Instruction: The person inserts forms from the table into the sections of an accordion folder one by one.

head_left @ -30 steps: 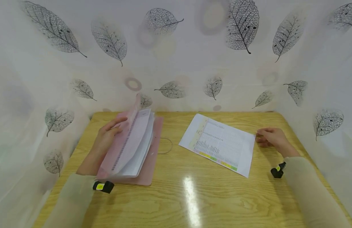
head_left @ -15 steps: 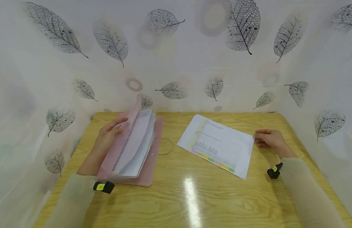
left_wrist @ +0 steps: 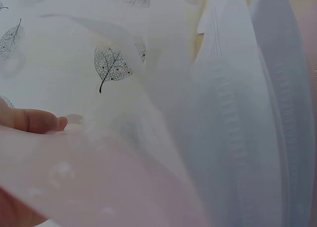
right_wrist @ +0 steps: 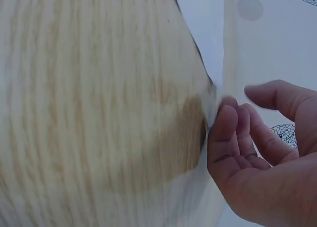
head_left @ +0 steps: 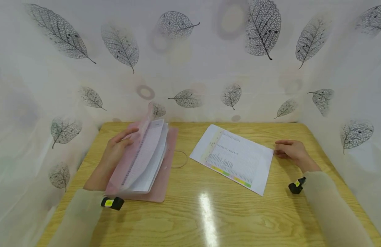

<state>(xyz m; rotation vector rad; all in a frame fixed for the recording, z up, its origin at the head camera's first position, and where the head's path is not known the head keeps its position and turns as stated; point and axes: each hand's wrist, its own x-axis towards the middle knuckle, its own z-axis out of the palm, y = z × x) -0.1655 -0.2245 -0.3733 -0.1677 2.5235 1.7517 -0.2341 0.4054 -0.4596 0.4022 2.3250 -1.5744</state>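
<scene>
On the left of the table stands a pink plastic folder (head_left: 170, 164) with its translucent front cover (left_wrist: 99, 172) lifted. White printed pages (head_left: 156, 164) fan out inside. My left hand (head_left: 116, 147) holds that cover between thumb and fingers; the left wrist view shows it between them. Right of the middle lies a printed sheet (head_left: 236, 157) with a coloured strip along its lower edge, turned at an angle. My right hand (head_left: 292, 152) touches the sheet's upper right corner with its fingertips. In the right wrist view the thumb or a finger stands apart from the others.
The wooden table (head_left: 184, 216) ends against a white curtain (head_left: 190, 61) printed with leaves, which surrounds the back and sides. A thin dark loop (head_left: 186, 159) sticks out beside the folder's right edge. Each sleeve carries a small black camera (head_left: 296, 185).
The printed sheet has slid a little left and slightly toward me, with my right hand following at its corner. My left hand and the folder's lifted cover have stayed still.
</scene>
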